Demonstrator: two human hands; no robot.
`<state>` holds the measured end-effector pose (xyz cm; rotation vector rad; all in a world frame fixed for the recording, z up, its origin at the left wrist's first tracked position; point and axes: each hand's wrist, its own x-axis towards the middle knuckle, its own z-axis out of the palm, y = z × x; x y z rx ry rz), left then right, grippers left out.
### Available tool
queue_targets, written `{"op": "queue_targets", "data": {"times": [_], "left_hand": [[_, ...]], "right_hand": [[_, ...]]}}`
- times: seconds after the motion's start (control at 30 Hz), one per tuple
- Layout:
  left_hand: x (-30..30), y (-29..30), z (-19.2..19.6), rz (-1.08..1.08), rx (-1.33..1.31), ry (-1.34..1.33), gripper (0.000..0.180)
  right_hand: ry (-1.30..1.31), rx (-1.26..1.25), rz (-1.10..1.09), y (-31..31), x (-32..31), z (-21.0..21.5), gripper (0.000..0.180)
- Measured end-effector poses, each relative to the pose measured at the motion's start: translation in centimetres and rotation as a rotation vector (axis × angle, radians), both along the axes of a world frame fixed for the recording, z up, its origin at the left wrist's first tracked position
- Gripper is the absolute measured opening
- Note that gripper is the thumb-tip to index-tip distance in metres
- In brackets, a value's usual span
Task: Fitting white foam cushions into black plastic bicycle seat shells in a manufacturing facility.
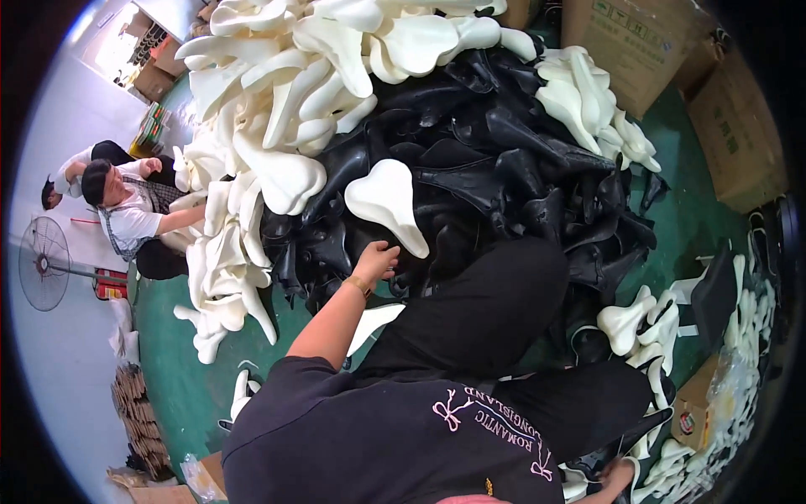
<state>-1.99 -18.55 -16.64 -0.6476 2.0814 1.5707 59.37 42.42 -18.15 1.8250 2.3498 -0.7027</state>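
My left hand [376, 262] is held over the pile with its fingers loosely bent and nothing visible in them. Just beyond it a cream saddle-shaped foam pad [382, 200] lies on a heap of glossy black saddle-shaped shells [470, 176]. Beside my left forearm shows part of another white piece [374, 326]. Low at the right edge of my lap, my right hand [620, 475] has its fingers curled in among black and white saddle parts [646, 428]. What those fingers grip is partly hidden and cannot be made out.
More cream pads [252, 109] are heaped at the far left, where a person [134, 202] sits beside a standing fan [46, 262]. Cardboard boxes [638, 42] stand at the far right. White pieces [743, 361] spread along the right, and stacked brown pieces [138, 412] at left.
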Motion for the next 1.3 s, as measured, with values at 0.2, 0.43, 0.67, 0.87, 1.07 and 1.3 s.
{"op": "queue_targets", "data": {"times": [0.2, 0.43, 0.67, 0.87, 1.07, 1.3], "left_hand": [[-5.3, 0.5, -6.4, 0.172, 0.107, -0.100, 0.038], [-1.3, -2.0, -6.5, 0.046, -0.005, 0.143, 0.067], [5.0, 1.2, -12.7, -0.212, 0.151, 0.086, 0.047], [2.0, 6.0, -7.2, -0.414, -0.278, 0.429, 0.022], [-3.7, 5.7, 8.6, -0.603, -0.281, 1.126, 0.021], [-3.3, 6.7, 10.8, -0.207, -0.115, 1.151, 0.037]], "right_hand": [[0.659, -0.022, 0.224, -1.9, -28.7, 16.0, 0.035], [0.679, -0.002, 0.755, -16.0, -49.4, 20.2, 0.023], [0.627, -0.171, 0.996, -22.1, -54.2, 18.2, 0.021], [0.630, -0.146, 1.288, -28.1, -56.9, 19.5, 0.020], [0.739, 0.287, 1.742, -35.9, -60.9, 18.8, 0.056], [0.779, 0.368, 1.459, -32.1, -64.6, 19.2, 0.039]]}}
